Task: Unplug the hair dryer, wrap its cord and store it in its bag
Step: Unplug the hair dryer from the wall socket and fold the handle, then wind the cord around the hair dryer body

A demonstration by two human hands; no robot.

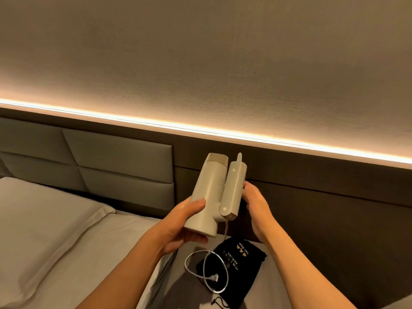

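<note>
Head view: my left hand (185,221) grips the cream plastic hair dryer (210,195) barrel, right fingers (249,190) pinch its folded handle, freeing the unplugged white cord (207,273) above the black drawstring bag (240,268).

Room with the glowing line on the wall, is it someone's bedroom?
Probably a hotel bedroom: a grey padded headboard, a bed with pale pillows, and a black drawstring bag labelled Hair Dryer, the kind hotels supply.
</note>
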